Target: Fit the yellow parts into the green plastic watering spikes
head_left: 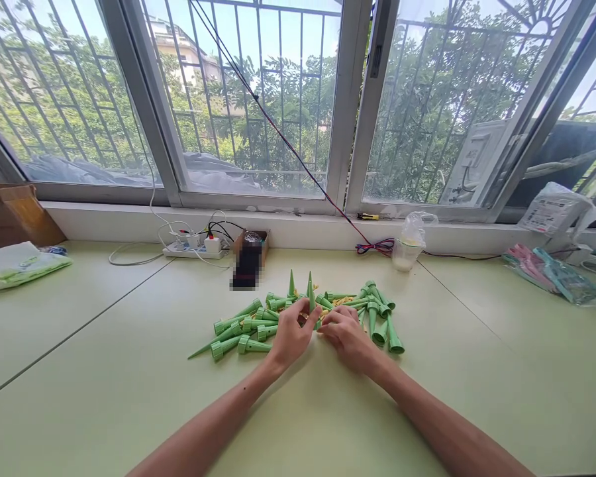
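Centrally, two bare hands meet over a pale green table (129, 397) in front of a window. The left hand (293, 334) grasps a green cone (311, 291) between thumb and fingers, its narrow tip pointing up. The right hand (350, 338) is just beside it, fingers bent and bunched near the cone's lower end; whether they pinch anything, I cannot tell. Loose green spikes (228, 346) lie on both sides of the hands, with small yellow pieces (342, 300) among them. Another spike (291, 283) stands upright behind the left hand. Farther back are a white power strip (193, 249), a small open box partly blurred out, a coil of red and blue wire (376, 247), and a clear plastic cup (406, 255).
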`<state>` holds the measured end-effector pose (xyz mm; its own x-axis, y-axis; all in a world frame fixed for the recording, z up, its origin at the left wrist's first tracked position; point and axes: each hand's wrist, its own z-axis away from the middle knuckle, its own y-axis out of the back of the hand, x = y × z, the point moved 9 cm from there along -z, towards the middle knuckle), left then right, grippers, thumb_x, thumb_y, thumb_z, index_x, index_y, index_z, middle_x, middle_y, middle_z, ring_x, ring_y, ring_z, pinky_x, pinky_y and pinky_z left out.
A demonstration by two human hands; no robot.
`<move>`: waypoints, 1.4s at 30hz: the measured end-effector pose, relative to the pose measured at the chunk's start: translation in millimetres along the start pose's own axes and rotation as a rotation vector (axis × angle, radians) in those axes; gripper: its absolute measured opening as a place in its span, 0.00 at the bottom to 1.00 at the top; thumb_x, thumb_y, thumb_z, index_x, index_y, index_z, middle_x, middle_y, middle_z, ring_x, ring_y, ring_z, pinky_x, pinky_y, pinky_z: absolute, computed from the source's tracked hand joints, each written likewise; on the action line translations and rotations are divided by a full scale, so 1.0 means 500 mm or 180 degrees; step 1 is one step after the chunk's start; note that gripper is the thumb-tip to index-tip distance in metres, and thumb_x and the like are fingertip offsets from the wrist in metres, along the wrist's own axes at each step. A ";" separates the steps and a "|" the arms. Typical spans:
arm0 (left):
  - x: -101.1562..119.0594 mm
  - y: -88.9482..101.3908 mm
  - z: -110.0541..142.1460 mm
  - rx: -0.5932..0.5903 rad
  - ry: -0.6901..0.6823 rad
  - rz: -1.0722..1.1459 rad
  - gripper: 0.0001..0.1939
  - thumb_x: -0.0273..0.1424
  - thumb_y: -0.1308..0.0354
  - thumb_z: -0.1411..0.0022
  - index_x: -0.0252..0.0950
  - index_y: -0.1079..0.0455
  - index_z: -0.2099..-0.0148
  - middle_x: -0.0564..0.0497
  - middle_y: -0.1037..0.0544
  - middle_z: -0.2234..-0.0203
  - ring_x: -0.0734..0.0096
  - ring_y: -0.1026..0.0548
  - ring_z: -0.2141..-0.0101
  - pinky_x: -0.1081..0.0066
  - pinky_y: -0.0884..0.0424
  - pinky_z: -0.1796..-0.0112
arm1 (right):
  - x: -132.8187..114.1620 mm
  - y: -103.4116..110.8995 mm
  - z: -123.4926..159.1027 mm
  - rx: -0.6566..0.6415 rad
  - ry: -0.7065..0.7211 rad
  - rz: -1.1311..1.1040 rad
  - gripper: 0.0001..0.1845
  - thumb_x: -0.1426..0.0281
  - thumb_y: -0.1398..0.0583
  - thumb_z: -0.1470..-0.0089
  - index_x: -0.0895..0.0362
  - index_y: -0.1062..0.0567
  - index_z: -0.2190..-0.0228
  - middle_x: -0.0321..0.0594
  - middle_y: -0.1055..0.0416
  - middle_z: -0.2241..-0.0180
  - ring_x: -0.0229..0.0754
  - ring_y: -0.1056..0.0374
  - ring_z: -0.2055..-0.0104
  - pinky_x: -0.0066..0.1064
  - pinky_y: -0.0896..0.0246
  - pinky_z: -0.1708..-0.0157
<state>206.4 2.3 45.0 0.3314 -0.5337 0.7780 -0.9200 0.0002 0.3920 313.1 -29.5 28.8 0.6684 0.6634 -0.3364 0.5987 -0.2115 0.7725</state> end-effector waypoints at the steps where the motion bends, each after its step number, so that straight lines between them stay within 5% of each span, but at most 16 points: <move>1: 0.000 -0.001 0.000 -0.0003 -0.0010 -0.0013 0.14 0.40 0.47 0.35 0.36 0.35 0.69 0.54 0.30 0.75 0.73 0.32 0.73 0.74 0.35 0.71 | 0.000 -0.001 0.000 -0.0002 0.0004 0.0012 0.12 0.79 0.40 0.42 0.51 0.19 0.65 0.39 0.25 0.65 0.45 0.37 0.58 0.42 0.48 0.52; 8: -0.003 -0.001 0.003 0.0046 -0.0014 -0.0119 0.16 0.41 0.47 0.35 0.36 0.35 0.70 0.55 0.33 0.78 0.75 0.35 0.76 0.74 0.37 0.73 | 0.001 -0.001 -0.001 0.0012 -0.0059 0.0066 0.13 0.82 0.43 0.43 0.56 0.25 0.74 0.39 0.27 0.69 0.45 0.37 0.61 0.41 0.47 0.55; 22: -0.010 0.026 -0.001 0.0420 0.0048 -0.0311 0.15 0.42 0.48 0.35 0.36 0.29 0.64 0.50 0.25 0.71 0.71 0.30 0.74 0.71 0.34 0.70 | 0.014 0.048 -0.003 0.0822 -0.0290 -0.0837 0.11 0.73 0.46 0.37 0.54 0.25 0.57 0.43 0.30 0.63 0.44 0.32 0.61 0.33 0.36 0.62; 27: -0.007 0.045 -0.002 0.0680 0.0017 -0.0650 0.17 0.43 0.48 0.35 0.36 0.31 0.68 0.52 0.31 0.76 0.70 0.33 0.75 0.70 0.36 0.70 | 0.008 0.072 -0.002 0.1085 -0.0359 -0.0912 0.12 0.73 0.47 0.36 0.53 0.25 0.57 0.44 0.31 0.61 0.44 0.32 0.60 0.33 0.36 0.60; 42: -0.021 0.051 -0.001 0.0746 0.0144 -0.0579 0.17 0.44 0.49 0.34 0.36 0.28 0.63 0.49 0.26 0.70 0.68 0.29 0.73 0.68 0.31 0.67 | 0.015 0.092 0.003 0.1357 -0.0549 -0.1059 0.13 0.70 0.48 0.35 0.54 0.24 0.58 0.45 0.29 0.61 0.44 0.31 0.62 0.34 0.34 0.62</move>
<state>179.7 8.1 47.1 0.4995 -0.4688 0.7285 -0.8661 -0.2900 0.4072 346.5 -35.5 61.1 0.4542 0.6246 -0.6353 0.8908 -0.3059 0.3361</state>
